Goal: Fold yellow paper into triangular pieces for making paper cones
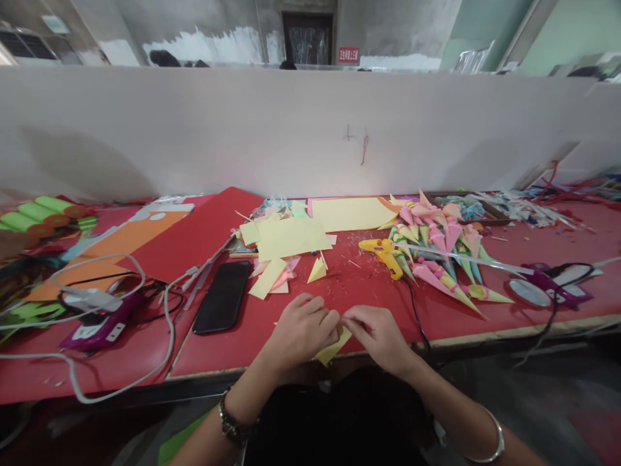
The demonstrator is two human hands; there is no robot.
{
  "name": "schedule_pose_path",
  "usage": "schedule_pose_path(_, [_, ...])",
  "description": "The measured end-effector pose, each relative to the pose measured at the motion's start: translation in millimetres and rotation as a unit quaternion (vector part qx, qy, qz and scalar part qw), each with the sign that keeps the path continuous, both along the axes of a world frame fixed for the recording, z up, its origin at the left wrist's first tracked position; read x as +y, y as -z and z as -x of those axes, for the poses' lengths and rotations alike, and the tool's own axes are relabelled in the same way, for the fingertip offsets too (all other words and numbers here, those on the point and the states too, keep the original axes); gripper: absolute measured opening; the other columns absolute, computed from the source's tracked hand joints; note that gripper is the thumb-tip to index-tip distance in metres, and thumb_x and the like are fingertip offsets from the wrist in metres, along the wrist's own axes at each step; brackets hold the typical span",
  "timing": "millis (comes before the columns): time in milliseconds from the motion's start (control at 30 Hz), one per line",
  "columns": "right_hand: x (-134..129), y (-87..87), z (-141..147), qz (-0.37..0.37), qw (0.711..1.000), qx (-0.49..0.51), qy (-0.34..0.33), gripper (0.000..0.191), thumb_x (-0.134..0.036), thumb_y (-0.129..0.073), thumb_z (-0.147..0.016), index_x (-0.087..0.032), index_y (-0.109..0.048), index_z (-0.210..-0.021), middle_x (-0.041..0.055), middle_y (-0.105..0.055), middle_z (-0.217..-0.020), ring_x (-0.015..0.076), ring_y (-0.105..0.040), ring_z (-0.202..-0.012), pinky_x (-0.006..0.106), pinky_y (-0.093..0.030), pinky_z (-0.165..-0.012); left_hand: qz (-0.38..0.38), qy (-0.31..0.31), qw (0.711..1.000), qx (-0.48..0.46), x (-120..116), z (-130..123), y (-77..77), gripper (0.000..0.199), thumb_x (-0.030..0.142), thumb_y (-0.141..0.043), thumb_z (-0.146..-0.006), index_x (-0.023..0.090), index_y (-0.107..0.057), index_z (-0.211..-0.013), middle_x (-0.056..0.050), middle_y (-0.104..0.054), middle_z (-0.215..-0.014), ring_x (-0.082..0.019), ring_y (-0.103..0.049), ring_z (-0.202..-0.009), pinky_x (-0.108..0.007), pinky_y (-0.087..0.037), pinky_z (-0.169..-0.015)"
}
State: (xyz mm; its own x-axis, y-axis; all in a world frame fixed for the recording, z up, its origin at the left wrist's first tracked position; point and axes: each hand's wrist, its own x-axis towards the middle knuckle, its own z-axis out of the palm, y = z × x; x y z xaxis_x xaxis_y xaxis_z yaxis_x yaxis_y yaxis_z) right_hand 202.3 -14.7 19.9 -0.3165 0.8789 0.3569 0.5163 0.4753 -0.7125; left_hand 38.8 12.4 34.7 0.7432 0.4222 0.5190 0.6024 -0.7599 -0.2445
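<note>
While both hands meet at the near edge of the red counter, a small piece of yellow paper sits between them; the right hand pinches its upper part between thumb and forefinger, and the left hand is curled closed over its left side, fingertips hidden, so how hard they press cannot be told.

The paper looks thin; if the two hands pull in different directions, it could crease askew or tear; if one pinch slackens, the piece could spring open, or slide off the near edge, since little of the counter seems to lie under it.

Farther right, the yellow glue gun lies with its nozzle pointing left, near the paper cones; whether it is hot cannot be told, but if so, a careless reach could burn a finger, and a drip could stick to the counter. Its black cord drops over the near edge close to the right forearm; a snag there could drag the gun; the long clear rod behind it could then sweep across the cones and bend their tips. Beyond the hands, the loose yellow sheets overlap untidily; a brush of the knuckles could scatter them toward the nozzle.
</note>
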Motion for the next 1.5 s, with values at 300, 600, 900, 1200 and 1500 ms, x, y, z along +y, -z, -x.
schedule_pose_path(300, [7,-2.1,-27,0.027,0.998,0.032,0.056,0.024,-0.028,-0.043,-0.083,-0.017,-0.054,-0.065,-0.0011,-0.055,-0.059,0.0103,-0.049,-0.055,0.019,-0.035,-0.053,0.020,-0.083,0.995,0.051,15,40,-6.3,0.020,0.010,-0.042,-0.072,0.018,-0.049,-0.054,0.003,-0.048,-0.044,-0.010,-0.043,-0.044,-0.025,-0.031,-0.054])
schedule_pose_path(600, [9,-2.8,-27,0.013,0.999,0.029,0.042,0.020,-0.026,-0.046,-0.083,-0.017,-0.056,-0.068,-0.0005,-0.057,-0.063,0.0107,-0.051,-0.058,0.019,-0.036,-0.057,0.217,-0.069,0.970,-0.079,8,34,-11.2,0.017,0.028,-0.045,-0.081,0.017,-0.056,-0.087,-0.003,-0.064,-0.082,-0.015,-0.056,-0.075,-0.025,-0.037,-0.067])
schedule_pose_path(900, [12,-1.8,-10,-0.136,0.979,-0.152,0.003,0.013,-0.019,-0.046,-0.081,-0.020,-0.059,-0.080,0.0035,-0.058,-0.079,0.0157,-0.048,-0.076,0.029,-0.033,-0.074,0.275,-0.057,0.960,0.001,-1,15,9.1,0.026,0.027,-0.037,-0.086,0.017,-0.057,-0.072,-0.001,-0.063,-0.062,-0.013,-0.055,-0.056,-0.025,-0.032,-0.058])
schedule_pose_path(1200, [16,13.8,2,-0.188,0.968,-0.165,0.006,0.014,-0.014,-0.045,-0.071,-0.018,-0.052,-0.060,-0.0014,-0.052,-0.054,0.0111,-0.043,-0.056,0.024,-0.032,-0.066,0.315,-0.086,0.945,-0.024,-6,9,11.2,0.028,0.029,-0.040,-0.084,0.018,-0.056,-0.065,0.001,-0.058,-0.054,-0.013,-0.047,-0.052,-0.022,-0.027,-0.051])
schedule_pose_path(1500, [24,25.1,-34,-0.043,0.991,-0.072,0.102,0.013,-0.014,-0.045,-0.070,-0.017,-0.052,-0.060,-0.0006,-0.053,-0.056,0.0114,-0.047,-0.055,0.024,-0.034,-0.058,0.450,-0.143,0.871,-0.131,-7,29,6.7,0.029,0.036,-0.036,-0.083,0.018,-0.053,-0.067,0.003,-0.052,-0.053,-0.011,-0.048,-0.051,-0.020,-0.029,-0.049])
